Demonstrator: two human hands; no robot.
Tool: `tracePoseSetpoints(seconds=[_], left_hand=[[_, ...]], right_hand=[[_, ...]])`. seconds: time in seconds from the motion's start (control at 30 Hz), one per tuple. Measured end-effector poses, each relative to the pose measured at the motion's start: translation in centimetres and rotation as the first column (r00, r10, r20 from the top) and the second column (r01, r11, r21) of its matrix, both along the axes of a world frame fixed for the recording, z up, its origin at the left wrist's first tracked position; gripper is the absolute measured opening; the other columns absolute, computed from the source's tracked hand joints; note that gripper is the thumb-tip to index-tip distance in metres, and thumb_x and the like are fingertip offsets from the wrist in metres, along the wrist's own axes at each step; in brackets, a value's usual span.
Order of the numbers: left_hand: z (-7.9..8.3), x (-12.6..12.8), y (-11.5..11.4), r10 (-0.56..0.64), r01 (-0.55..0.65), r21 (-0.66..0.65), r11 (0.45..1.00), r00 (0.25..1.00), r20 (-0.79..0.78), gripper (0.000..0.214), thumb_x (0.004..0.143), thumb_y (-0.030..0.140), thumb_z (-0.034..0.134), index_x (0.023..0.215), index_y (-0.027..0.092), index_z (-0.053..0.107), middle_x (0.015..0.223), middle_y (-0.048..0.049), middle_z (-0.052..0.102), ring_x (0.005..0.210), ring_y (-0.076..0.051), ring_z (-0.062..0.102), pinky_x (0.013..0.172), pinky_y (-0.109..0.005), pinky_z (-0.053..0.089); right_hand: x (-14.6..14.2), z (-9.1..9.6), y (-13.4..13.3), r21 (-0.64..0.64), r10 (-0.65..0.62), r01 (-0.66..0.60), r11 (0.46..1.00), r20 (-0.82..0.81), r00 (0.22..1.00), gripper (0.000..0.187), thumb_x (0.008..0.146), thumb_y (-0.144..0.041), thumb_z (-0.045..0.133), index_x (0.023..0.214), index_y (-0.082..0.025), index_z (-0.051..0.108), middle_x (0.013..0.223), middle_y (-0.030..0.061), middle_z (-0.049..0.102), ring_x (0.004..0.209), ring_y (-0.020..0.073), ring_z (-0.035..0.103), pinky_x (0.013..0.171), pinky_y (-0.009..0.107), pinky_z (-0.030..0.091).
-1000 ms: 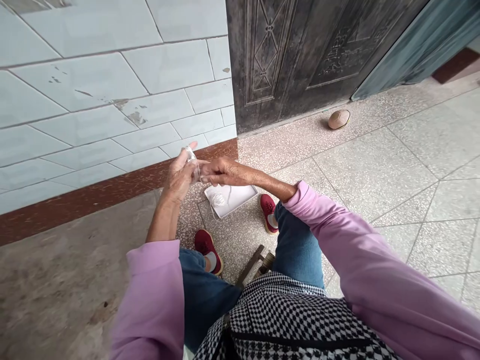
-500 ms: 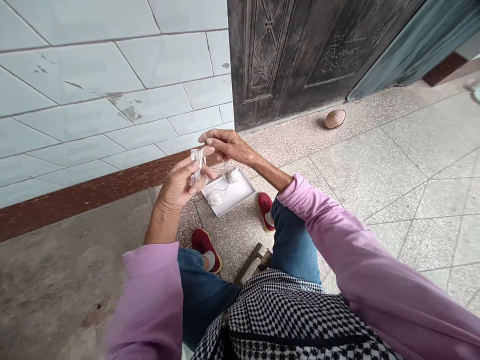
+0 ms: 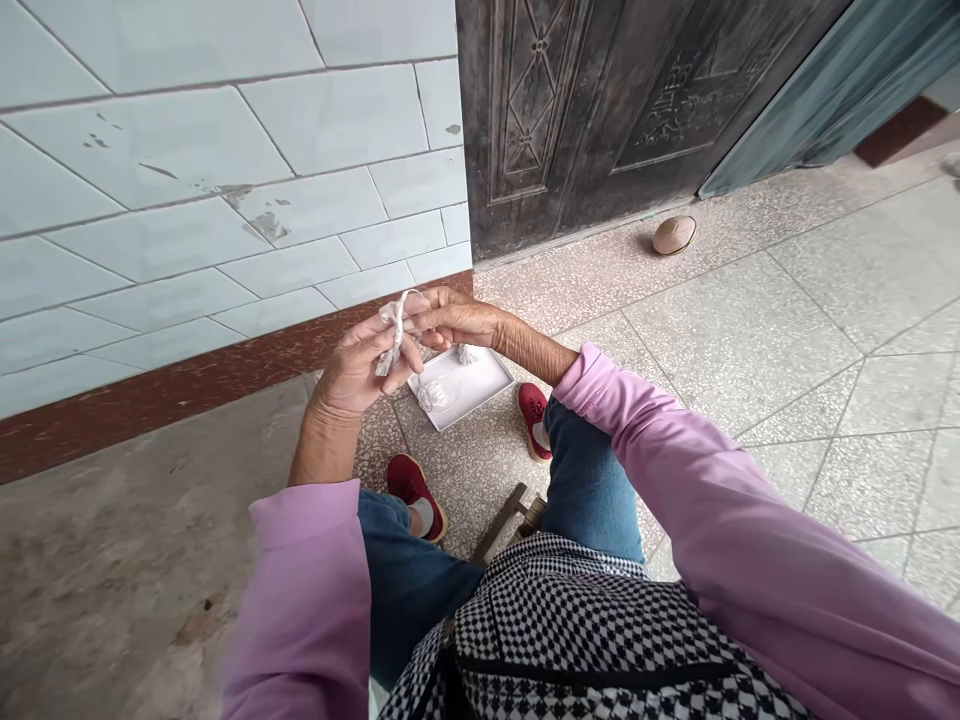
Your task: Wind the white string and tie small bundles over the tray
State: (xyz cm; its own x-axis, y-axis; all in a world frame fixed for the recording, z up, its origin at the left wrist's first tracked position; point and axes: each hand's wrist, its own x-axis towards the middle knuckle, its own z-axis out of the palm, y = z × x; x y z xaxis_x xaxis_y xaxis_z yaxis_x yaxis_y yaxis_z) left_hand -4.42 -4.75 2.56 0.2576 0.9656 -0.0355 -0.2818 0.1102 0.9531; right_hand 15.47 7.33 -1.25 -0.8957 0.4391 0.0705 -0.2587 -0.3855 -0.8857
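Observation:
My left hand (image 3: 351, 368) is closed on a small bundle of white yarn (image 3: 396, 330), which has a clear, filmy piece against it. A thin loop of the yarn stands up above the fingers. My right hand (image 3: 469, 322) meets the bundle from the right, its thumb and fingers pinched together at the yarn; exactly what they grip is hidden. Below the hands, a shallow white box lid (image 3: 480, 388) lies on the floor. One white yarn ball (image 3: 433, 396) sits at its near left, and another yarn ball (image 3: 468, 354) at the back is partly covered by my right hand.
A tiled wall (image 3: 225, 220) with a red-brown base stands ahead on the left. Beside it is a dark carved door (image 3: 577, 110), with a blue-green curtain (image 3: 795, 110) to the right. A round brownish object (image 3: 674, 235) lies by the door. Red shoes (image 3: 416, 495) flank the lid.
My right hand has come down and closed in against the yarn in my left hand; its fingers were raised and more spread before. The yarn loop now stands higher.

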Motion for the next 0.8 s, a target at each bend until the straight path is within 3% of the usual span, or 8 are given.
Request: tracePoseSetpoints(seconds=[0.1,0.23,0.37,0.53,0.67,0.8], left_hand=[[0.2,-0.3,0.1,0.026,-0.027,0.033,0.999,0.999,0.023,0.050,0.095,0.060,0.112,0.116,0.019,0.092,0.063,0.0016,0.060,0.044,-0.011,0.041,0.045,-0.028,0.030],[0.3,-0.6,0.5,0.094,-0.095,0.017,0.995,0.995,0.045,0.045,0.093,0.054,0.115,0.106,0.020,0.088,0.065,0.0049,0.050,0.052,-0.010,0.039,0.051,-0.025,0.034],[0.0,-0.2,0.8,0.134,-0.134,-0.007,0.991,0.991,0.022,0.050,0.093,0.056,0.116,0.105,0.020,0.084,0.070,0.0050,0.048,0.058,-0.012,0.042,0.057,-0.026,0.040],[-0.9,0.3,0.8,0.247,-0.234,0.110,0.966,0.960,-0.134,0.058,0.106,0.077,0.103,0.112,0.024,0.080,0.075,0.0014,0.054,0.065,-0.019,0.050,0.063,-0.030,0.046],[-1.4,0.8,1.0,0.335,-0.209,0.323,0.923,0.850,-0.406,0.035,0.122,0.057,0.086,0.107,0.026,0.081,0.078,-0.0019,0.059,0.074,-0.023,0.054,0.071,-0.031,0.047],[-1.7,1.9,1.0,0.420,-0.176,0.442,0.879,0.724,-0.547,0.021,0.123,0.032,0.072,0.103,0.026,0.078,0.086,-0.0054,0.068,0.087,-0.028,0.060,0.080,-0.032,0.048]], right_hand=[[0.4,-0.2,0.6,0.023,-0.038,0.039,0.999,-0.028,0.999,0.052,0.110,-0.043,0.114,0.100,-0.015,0.071,0.078,-0.0061,0.066,0.056,0.0038,0.044,0.050,0.014,0.040],[1.1,0.9,0.8,0.052,-0.095,0.096,0.994,-0.026,0.995,0.051,0.123,-0.049,0.101,0.101,-0.018,0.067,0.086,-0.0033,0.072,0.058,0.0050,0.045,0.049,0.014,0.040],[1.2,2.4,-0.2,0.072,-0.138,0.133,0.988,0.068,0.988,0.060,0.131,-0.056,0.090,0.094,-0.021,0.059,0.074,-0.0074,0.060,0.053,0.0058,0.039,0.046,0.017,0.035],[1.4,4.3,-1.4,0.035,-0.213,0.210,0.977,0.240,0.947,0.053,0.142,-0.032,0.069,0.091,-0.018,0.064,0.070,-0.0061,0.060,0.055,0.0050,0.041,0.052,0.020,0.031],[1.1,4.8,-1.4,-0.044,-0.252,0.277,0.960,0.297,0.921,0.051,0.141,-0.016,0.058,0.090,-0.019,0.060,0.068,-0.0088,0.053,0.053,0.0055,0.025,0.047,0.019,0.021],[1.2,5.0,-1.1,-0.076,-0.271,0.312,0.947,0.331,0.904,0.052,0.139,-0.013,0.059,0.088,-0.021,0.055,0.067,-0.0113,0.041,0.059,0.0086,0.010,0.044,0.017,0.012]])
